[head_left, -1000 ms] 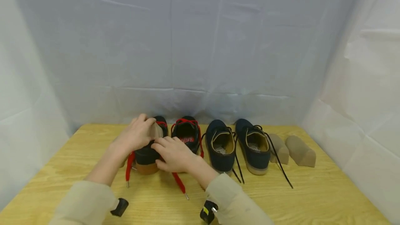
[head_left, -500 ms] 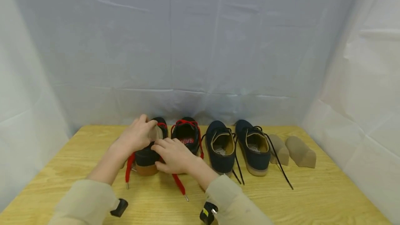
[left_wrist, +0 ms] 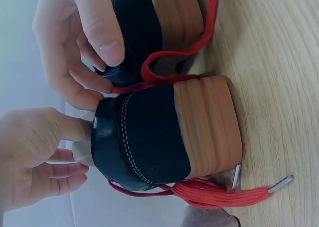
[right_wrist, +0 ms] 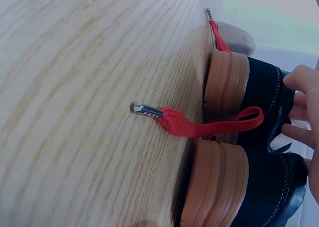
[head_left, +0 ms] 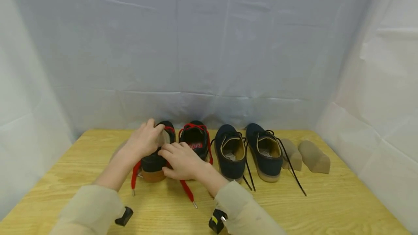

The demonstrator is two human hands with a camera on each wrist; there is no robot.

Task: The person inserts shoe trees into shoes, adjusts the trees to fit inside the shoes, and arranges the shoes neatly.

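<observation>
Worktop [head_left: 326, 198]: light wood grain. A pair of navy shoes [head_left: 248, 151] with dark laces stands toward the far edge, right of centre, heels facing the near edge. Two tan shoe inserts [head_left: 303, 157] lie just beside them, toward the far right corner. Pale sheeting [head_left: 209, 46] encloses the back and sides.

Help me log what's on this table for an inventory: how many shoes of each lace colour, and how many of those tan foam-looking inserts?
Shoes with red laces: 2
Shoes with dark laces: 2
Tan inserts lying loose at the right: 2
Tan insert held at the left shoe by the left hand: 1
Total: 7
</observation>
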